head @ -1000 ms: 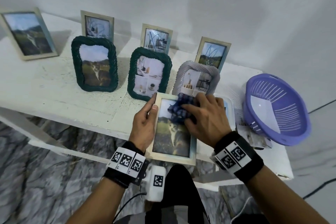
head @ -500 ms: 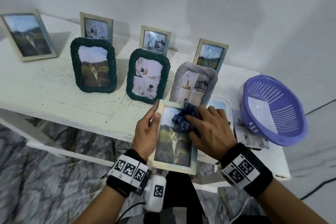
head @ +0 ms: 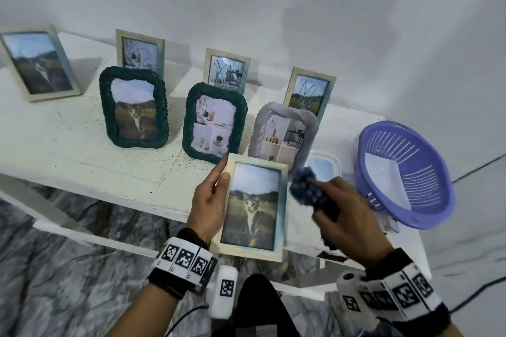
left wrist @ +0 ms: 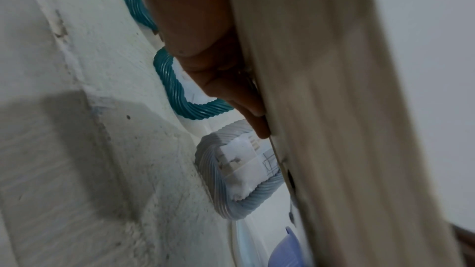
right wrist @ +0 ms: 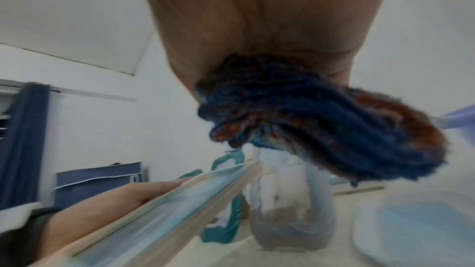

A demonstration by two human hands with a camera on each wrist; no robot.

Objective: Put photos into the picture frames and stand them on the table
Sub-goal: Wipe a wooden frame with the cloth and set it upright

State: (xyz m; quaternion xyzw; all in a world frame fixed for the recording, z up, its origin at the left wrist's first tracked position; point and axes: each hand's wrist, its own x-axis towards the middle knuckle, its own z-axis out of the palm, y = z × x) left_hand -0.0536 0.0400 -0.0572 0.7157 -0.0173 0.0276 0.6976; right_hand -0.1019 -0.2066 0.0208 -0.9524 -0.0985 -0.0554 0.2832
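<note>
Seven frames (head: 134,108) stand on table (head: 68,150); head view: left hand (head: 209,200) grips cat frame (head: 253,206) above table edge, right hand (head: 347,223) clenches cloth (head: 304,189) just beside it. L wrist: fingers (left wrist: 244,105) pinch frame edge. R wrist: cloth (right wrist: 321,125) bunched in fist. Advice: park cloth, stand frame w/ both hands.

head cam above, wrist cams close-up

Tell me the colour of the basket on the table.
The basket is light purple, with a slotted wall. The head view shows it best.
</note>
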